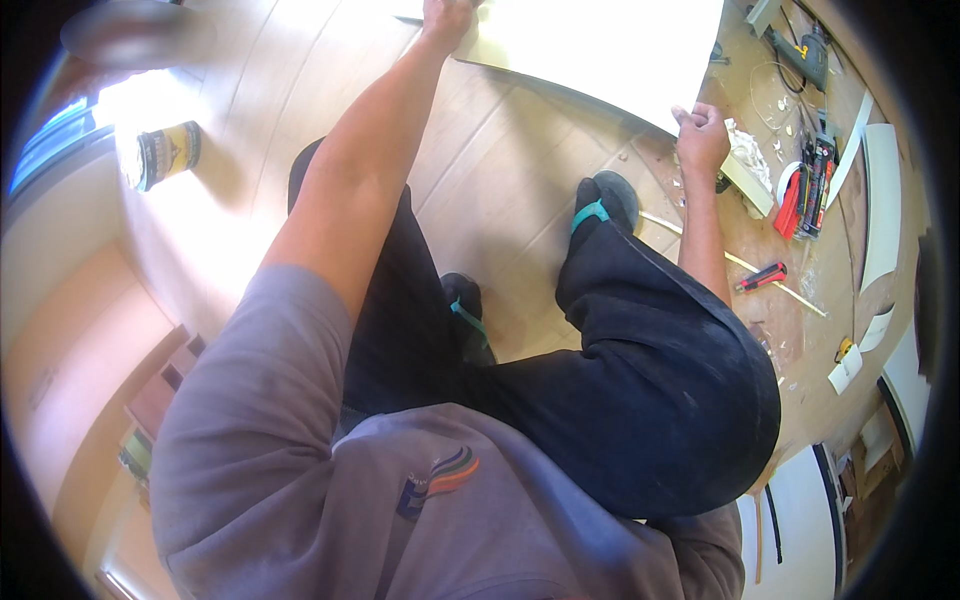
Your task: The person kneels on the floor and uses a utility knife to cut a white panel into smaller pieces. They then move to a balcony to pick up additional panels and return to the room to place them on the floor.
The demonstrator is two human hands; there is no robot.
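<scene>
A large, glaring white sheet spans the top of the view, its near edge slightly bowed and raised off the floor. With the arm stretched far forward, my left hand grips the sheet by its left side; the fingertips are partly cut off by the frame. At the near right corner, my right hand pinches the edge between thumb and fingers. Just right of that hand lie a pale strip and a crumpled white heap.
A red-and-black utility knife lies by a thin stick. Beyond are red-handled tools, a power drill and white offcuts. A can stands at left. My sandalled feet rest on the plank floor.
</scene>
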